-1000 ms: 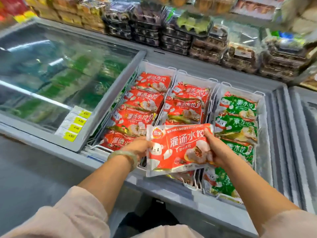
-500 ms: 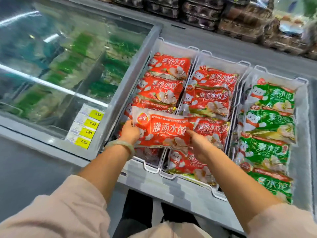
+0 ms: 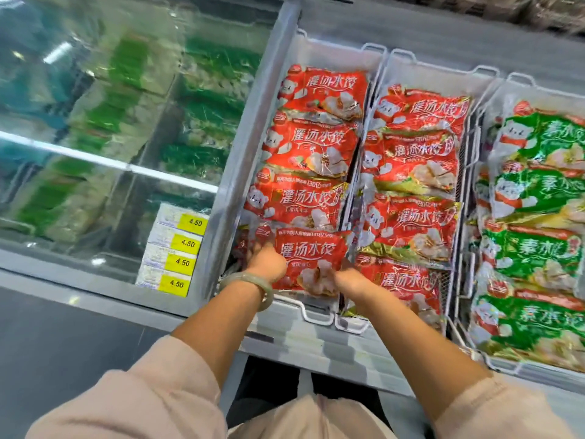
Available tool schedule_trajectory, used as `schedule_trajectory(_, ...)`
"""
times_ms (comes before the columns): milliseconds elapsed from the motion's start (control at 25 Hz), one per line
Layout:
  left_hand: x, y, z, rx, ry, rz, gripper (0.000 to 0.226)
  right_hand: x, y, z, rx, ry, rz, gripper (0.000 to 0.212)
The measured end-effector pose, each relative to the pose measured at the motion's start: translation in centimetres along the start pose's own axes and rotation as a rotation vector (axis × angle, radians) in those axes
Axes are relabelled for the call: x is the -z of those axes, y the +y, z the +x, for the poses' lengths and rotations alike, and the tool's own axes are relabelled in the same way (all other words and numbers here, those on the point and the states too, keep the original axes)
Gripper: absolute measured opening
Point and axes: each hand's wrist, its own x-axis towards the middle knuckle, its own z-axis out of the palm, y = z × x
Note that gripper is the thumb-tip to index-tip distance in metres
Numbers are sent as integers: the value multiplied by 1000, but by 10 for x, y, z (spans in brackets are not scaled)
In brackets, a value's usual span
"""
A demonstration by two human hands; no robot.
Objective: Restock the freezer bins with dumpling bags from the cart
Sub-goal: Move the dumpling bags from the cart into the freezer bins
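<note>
Freezer bin (image 3: 317, 317): red dumpling bag (image 3: 311, 252) is gripped at both ends by left hand (image 3: 266, 265) and right hand (image 3: 349, 282). It is best laid flat, label upward.

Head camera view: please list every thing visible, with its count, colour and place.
held red dumpling bag: one, red, near end of left bin
other red dumpling bags: seven, red, three left bin, four middle bin
green dumpling bags: at least four, green, right bin
wire bins: three, white, side by side
price labels: four, yellow, on glass lid
glass lid: one, clear, left, over green packs
bracelet: one, pale green, left wrist
left hand: one, gripping held bag's left end
right hand: one, gripping its right end
</note>
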Motion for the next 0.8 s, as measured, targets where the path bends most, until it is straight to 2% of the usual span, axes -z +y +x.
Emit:
schedule_trajectory(120,-3,4,7,20,-158,17,47,-4,-10,1,-19,39,-125,49)
schedule_trajectory(200,-5,2,9,7,-193,24,39,-5,-19,2,-11,-10,-105,55)
schedule_trajectory(240,-4,1,8,-8,-205,27,39,-6,-21,3,3,-58,-63,56)
schedule_trajectory(360,1,-10,12,-39,-218,-23,46,-23,-23,7,19,-176,161,39)
schedule_trajectory(440,5,-16,21,-43,-174,47,54,-35,-21,9,15,-196,281,42)
schedule_trajectory(480,7,-17,22,-69,-161,121,56,-38,-21,6,28,-178,288,42)
schedule_trajectory(600,7,-12,18,-153,-246,199,44,-32,-17,-4,72,-48,257,24)
schedule_trajectory(720,-2,-3,10,-80,-262,160,41,-19,-12,-11,55,2,292,29)
schedule_trajectory(800,-13,7,5,-107,-265,154,40,-8,-4,-18,54,18,283,28)
